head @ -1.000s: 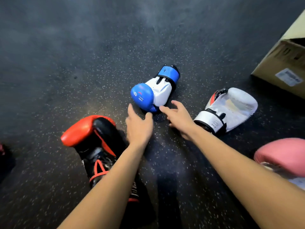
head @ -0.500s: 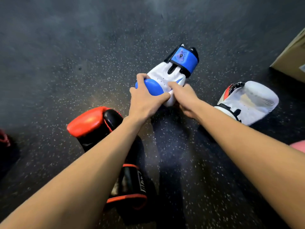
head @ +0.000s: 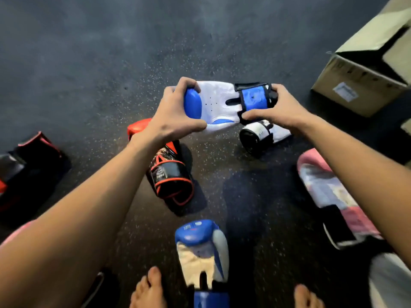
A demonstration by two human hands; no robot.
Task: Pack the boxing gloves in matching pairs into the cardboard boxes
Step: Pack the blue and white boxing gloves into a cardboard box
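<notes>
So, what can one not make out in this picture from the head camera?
Head view only:
Cardboard box inside: cut off by the right edge and dark; contents unknown.
Box label: blurred, unreadable.
White glove: mostly hidden behind the right hand and the held blue and white glove.
Dark glove at the left edge: blurred and cut off.

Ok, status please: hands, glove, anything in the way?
Left hand grips blue glove at padded end, right hand at cuff. By feet: second blue glove. Box open at right, path looks clear.
</notes>
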